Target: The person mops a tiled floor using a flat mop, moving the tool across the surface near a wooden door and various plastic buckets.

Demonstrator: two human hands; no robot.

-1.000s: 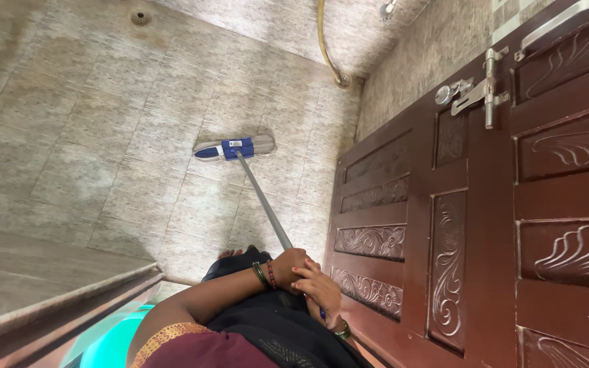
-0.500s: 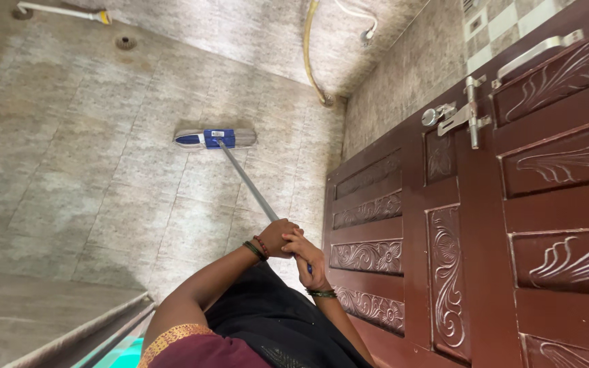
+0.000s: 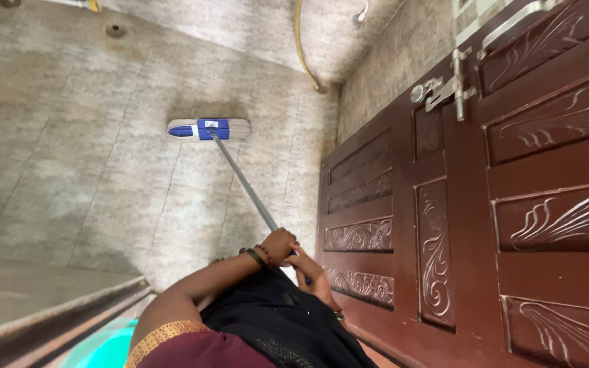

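A flat mop with a blue and white head (image 3: 207, 129) rests on the beige tiled floor (image 3: 69, 157). Its grey metal handle (image 3: 243, 180) slants down toward me. My left hand (image 3: 279, 245), with bangles at the wrist, is closed around the handle's upper part. My right hand (image 3: 313, 276) grips the handle's end just below it, close to the door. Black cloth and a maroon sleeve with a gold border cover my arm and body at the bottom.
A carved dark-brown wooden door (image 3: 485, 204) with a metal latch (image 3: 441, 92) fills the right side. A yellowish hose (image 3: 303, 48) runs along the far wall. A floor drain (image 3: 115, 30) lies far left. A stone ledge (image 3: 49, 307) and a teal object (image 3: 107, 347) sit bottom left.
The mop head has slid a little farther from me and to the left across the tiles. Both hands stay on the handle, and the view has shifted slightly.
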